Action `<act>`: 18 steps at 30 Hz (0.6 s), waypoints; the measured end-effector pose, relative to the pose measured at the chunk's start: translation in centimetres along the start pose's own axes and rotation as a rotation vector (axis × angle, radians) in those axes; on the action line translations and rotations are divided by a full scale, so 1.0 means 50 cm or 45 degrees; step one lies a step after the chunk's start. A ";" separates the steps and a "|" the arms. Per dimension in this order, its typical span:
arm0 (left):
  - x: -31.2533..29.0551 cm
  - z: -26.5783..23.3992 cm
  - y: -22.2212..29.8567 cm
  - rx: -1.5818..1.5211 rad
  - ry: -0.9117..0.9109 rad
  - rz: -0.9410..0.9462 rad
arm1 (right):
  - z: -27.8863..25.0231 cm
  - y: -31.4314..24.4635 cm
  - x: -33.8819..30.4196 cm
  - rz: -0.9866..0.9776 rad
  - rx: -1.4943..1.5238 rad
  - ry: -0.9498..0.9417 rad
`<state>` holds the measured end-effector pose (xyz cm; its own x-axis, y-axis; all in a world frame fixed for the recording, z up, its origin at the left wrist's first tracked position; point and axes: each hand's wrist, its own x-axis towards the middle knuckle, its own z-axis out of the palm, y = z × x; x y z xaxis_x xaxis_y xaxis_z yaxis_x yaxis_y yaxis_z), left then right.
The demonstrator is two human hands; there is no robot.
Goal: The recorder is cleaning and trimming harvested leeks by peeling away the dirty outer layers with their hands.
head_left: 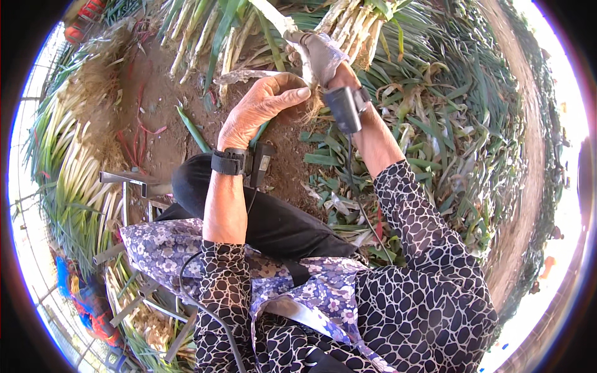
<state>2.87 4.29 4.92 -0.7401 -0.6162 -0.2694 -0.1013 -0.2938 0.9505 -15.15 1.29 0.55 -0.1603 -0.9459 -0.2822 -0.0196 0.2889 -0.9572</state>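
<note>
A long green onion point(273, 15) with a pale stalk is held in my right hand point(317, 55), which wears a dirty light glove and closes around its lower part. Its fringe of roots point(313, 107) hangs below the glove. Bare and curled, my left hand point(264, 107) is right beside the root end, its thumb pointing toward the roots. A thin whitish strip of peel point(244, 76) runs out leftward behind its bent fingers, which appear to pinch it; the exact contact is hidden.
Bundled green onions point(354, 28) lie ahead, with more in a pile point(78, 161) on the left. Trimmed leaves point(435, 130) cover the ground at right. Red twine point(140, 118) lies on bare soil. A metal frame point(127, 180) stands by my knee point(189, 177). Cables run along both arms.
</note>
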 end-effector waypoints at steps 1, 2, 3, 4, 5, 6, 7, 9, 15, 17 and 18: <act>-0.002 0.000 0.000 -0.003 0.005 -0.001 | -0.001 0.008 0.008 0.077 0.018 -0.085; 0.023 0.030 0.000 -0.049 -0.076 0.018 | -0.046 0.031 0.023 -0.163 0.198 -0.150; 0.021 0.027 -0.004 -0.066 -0.084 0.007 | -0.040 0.033 0.042 0.115 0.695 -0.278; 0.018 0.025 -0.008 -0.065 -0.074 0.001 | -0.036 0.041 0.053 0.123 0.769 -0.340; 0.012 0.018 -0.009 -0.082 -0.068 -0.004 | -0.022 0.038 0.057 0.129 0.841 -0.409; 0.006 0.013 -0.009 -0.098 -0.063 -0.008 | -0.010 0.036 0.058 0.132 0.845 -0.423; 0.002 0.007 -0.009 -0.096 -0.050 -0.011 | 0.002 0.036 0.058 0.108 0.896 -0.442; 0.006 0.012 -0.008 -0.098 -0.049 -0.010 | -0.008 0.041 0.063 0.081 0.935 -0.441; 0.032 0.043 0.004 -0.190 -0.061 0.050 | -0.055 0.053 0.097 0.058 0.817 -0.384; 0.012 0.004 -0.003 -0.224 0.079 0.067 | 0.000 0.021 0.069 0.050 0.735 -0.472; 0.017 0.004 0.000 -0.278 0.140 0.106 | -0.013 0.019 0.062 0.007 0.523 -0.426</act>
<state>2.11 3.88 4.73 -0.6622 -0.7169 -0.2179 0.1120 -0.3823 0.9172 -16.29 -1.26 -1.21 0.1658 -0.9593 -0.2287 0.3791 0.2761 -0.8832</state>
